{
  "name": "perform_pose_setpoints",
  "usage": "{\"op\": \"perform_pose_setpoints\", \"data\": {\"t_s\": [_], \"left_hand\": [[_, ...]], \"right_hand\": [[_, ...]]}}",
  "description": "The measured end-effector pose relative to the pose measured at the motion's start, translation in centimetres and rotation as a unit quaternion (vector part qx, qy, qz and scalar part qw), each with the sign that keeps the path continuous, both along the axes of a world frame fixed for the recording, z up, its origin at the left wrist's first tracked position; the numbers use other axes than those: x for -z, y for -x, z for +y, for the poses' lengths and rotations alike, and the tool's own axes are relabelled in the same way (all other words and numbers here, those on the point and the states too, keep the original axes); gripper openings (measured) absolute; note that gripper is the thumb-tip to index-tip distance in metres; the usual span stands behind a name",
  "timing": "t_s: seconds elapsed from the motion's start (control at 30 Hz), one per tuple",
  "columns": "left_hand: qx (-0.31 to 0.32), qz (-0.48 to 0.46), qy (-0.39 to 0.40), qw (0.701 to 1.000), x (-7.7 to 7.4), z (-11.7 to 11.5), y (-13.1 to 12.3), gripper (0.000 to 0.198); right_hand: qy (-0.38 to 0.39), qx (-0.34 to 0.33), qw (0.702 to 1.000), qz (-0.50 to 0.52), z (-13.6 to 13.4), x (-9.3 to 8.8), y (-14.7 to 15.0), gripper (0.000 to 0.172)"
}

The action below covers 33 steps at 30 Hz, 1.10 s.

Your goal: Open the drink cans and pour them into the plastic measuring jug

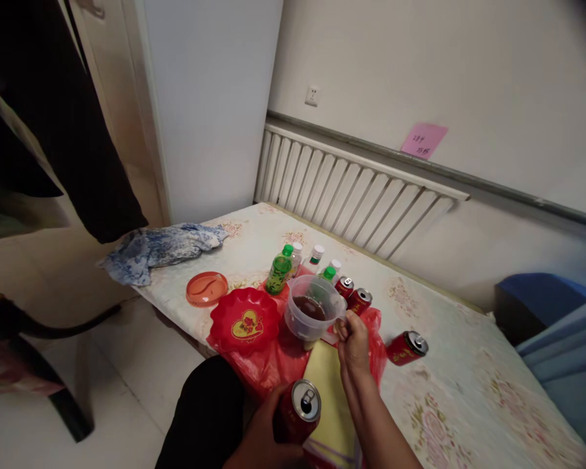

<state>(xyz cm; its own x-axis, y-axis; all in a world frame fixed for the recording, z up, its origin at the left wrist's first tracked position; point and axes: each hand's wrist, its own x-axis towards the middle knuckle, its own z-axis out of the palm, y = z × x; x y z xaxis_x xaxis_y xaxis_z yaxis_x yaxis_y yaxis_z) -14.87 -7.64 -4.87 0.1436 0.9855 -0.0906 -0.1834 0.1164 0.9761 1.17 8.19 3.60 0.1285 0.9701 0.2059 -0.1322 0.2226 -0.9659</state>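
Observation:
My left hand [261, 433] is wrapped round a red drink can [299, 410] with its silver top facing up, held low near my lap. My right hand [352, 342] grips the handle of a clear plastic measuring jug [312, 309] that holds some dark liquid. The jug is over a red plastic bag [273, 361] on the bed. A yellow sheet [328, 391] lies under my right forearm.
A red flower-shaped plate [244, 321] and an orange lid [206, 288] lie left of the jug. Several bottles [279, 270] and two upright red cans [359, 299] stand behind it. Another can [407, 347] lies on its side. A blue cloth [161, 249] is at the bed's corner.

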Motion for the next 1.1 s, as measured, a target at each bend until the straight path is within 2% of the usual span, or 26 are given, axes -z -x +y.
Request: {"op": "perform_pose_setpoints", "data": {"t_s": [0.1, 0.27, 0.43, 0.5, 0.6, 0.63, 0.7, 0.77, 0.83, 0.97, 1.1], "left_hand": [[-0.001, 0.009, 0.012, 1.0, 0.0, 0.2, -0.1, 0.089], [0.005, -0.003, 0.01, 1.0, -1.0, 0.4, -0.5, 0.084], [-0.03, 0.073, 0.009, 0.997, -1.5, 0.6, -0.9, 0.086], [-0.04, 0.089, 0.011, 0.995, -1.7, 0.6, -1.1, 0.084], [-0.039, 0.082, -0.003, 0.996, -2.3, 0.6, -1.4, 0.08], [-0.035, 0.075, -0.013, 0.996, -2.5, 0.6, -1.5, 0.08], [-0.023, 0.058, -0.036, 0.997, -2.7, 0.7, -1.9, 0.081], [-0.012, 0.048, -0.054, 0.997, -2.8, 0.9, -2.4, 0.08], [-0.002, 0.052, -0.065, 0.997, -3.0, 1.1, -3.1, 0.078], [0.019, 0.077, -0.079, 0.994, -3.9, 1.2, -4.9, 0.076], [0.041, 0.085, -0.11, 0.989, -4.5, 1.0, -6.6, 0.071]], "right_hand": [[0.001, 0.004, 1.0, -0.002, 0.2, 0.6, 0.0, 0.033], [0.002, 0.011, 1.0, -0.018, 0.0, 0.7, -0.2, 0.035], [0.001, 0.021, 0.999, -0.048, -0.7, 0.6, -1.1, 0.031], [0.0, 0.053, 0.997, -0.064, -1.4, 0.9, -2.3, 0.027], [0.02, 0.13, 0.987, -0.095, -3.2, 1.7, -4.7, 0.04], [0.033, 0.135, 0.985, -0.107, -4.2, 1.8, -5.3, 0.043], [0.058, 0.086, 0.987, -0.122, -6.5, 1.9, -6.3, 0.043], [0.066, -0.009, 0.99, -0.125, -9.2, 1.7, -6.5, 0.043], [0.067, -0.069, 0.986, -0.137, -11.7, 1.2, -6.1, 0.05], [0.079, -0.078, 0.975, -0.191, -15.0, 0.5, -5.2, 0.069], [0.088, -0.041, 0.973, -0.209, -16.2, 0.6, -5.6, 0.075]]}}
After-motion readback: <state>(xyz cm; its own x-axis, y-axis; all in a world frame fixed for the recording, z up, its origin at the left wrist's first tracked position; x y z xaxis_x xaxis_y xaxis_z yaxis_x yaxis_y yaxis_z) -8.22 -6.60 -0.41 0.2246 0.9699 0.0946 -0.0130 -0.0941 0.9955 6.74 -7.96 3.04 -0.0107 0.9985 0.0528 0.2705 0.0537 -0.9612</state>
